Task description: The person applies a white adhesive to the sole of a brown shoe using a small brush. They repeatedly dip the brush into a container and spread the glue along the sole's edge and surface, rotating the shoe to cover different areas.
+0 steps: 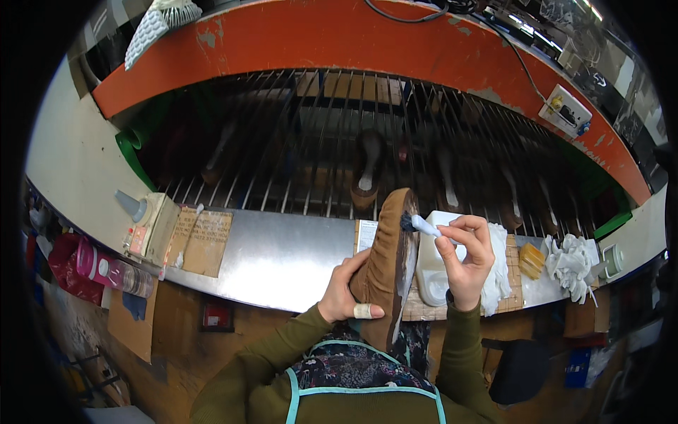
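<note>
My left hand (346, 288) grips a brown suede shoe upper (378, 254) by its side, its thumb wrapped in a pale bandage. The shoe stands on edge, toe pointing away, its underside turned to the right. In my right hand (466, 260) a small brush (424, 225) with a whitish handle is pinched between thumb and fingers. Its dark bristles touch the shoe's underside near the toe. A pale wet-looking band runs along that underside. Just right of the shoe stands a white plastic container (427, 260), partly behind my right hand.
Beyond the metal ledge (282, 247) lies a rack of metal bars (282, 141) with several shoes, below an orange beam (296, 49). At right are a white cloth (498, 272), yellow block (531, 261) and white gloves (569, 265). A nozzle-topped can (154, 226) and cardboard (201, 240) sit left.
</note>
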`<state>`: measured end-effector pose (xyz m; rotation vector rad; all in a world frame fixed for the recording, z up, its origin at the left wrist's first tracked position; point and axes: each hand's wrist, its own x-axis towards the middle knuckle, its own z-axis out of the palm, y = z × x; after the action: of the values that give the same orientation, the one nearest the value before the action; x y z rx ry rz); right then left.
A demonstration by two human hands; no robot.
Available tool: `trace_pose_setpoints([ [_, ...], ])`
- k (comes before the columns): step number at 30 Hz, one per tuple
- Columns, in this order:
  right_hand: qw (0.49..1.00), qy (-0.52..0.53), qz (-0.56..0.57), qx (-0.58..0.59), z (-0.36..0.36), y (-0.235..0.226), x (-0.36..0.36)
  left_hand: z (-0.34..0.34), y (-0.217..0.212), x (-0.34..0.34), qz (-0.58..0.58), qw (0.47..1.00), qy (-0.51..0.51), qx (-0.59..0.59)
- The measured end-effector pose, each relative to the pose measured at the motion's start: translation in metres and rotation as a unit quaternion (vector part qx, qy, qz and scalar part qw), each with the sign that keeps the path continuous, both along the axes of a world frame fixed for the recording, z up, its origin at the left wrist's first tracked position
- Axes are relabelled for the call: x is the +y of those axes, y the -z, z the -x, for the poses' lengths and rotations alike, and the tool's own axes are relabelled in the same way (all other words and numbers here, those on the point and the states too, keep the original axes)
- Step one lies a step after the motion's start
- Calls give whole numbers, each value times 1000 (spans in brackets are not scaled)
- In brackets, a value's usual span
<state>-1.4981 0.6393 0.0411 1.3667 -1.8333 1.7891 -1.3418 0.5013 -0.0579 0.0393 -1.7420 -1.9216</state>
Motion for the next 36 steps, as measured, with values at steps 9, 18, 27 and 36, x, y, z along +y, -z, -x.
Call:
trace_pose_setpoints([
  [9,1000,-13,1,12,4,7,0,14,-28,-11,-117,989,88,20],
  [18,999,-19,-24,33,10,9,0,23,-47,-26,-143,982,117,-36],
  [27,997,-3,-66,43,10,15,5,27,-55,-32,-220,963,137,-79],
  [36,998,7,-64,6,-1,22,10,28,-41,-30,-270,948,147,-82],
])
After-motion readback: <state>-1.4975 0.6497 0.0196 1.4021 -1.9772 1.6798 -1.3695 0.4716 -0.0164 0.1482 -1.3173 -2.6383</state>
